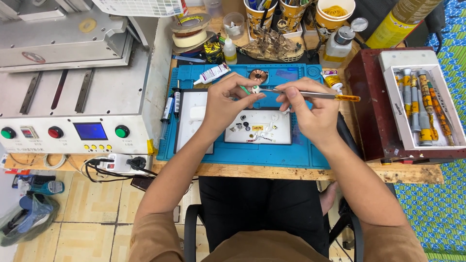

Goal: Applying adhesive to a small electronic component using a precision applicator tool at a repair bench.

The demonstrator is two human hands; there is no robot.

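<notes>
The white part pinched in the left hand is too small to identify. Tiny pieces on the white tray blur together. The machine runs off upper left.

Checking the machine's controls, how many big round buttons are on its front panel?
3: a green button at the far left, a red button beside the small display, and a green button right of the blue screen.
</notes>
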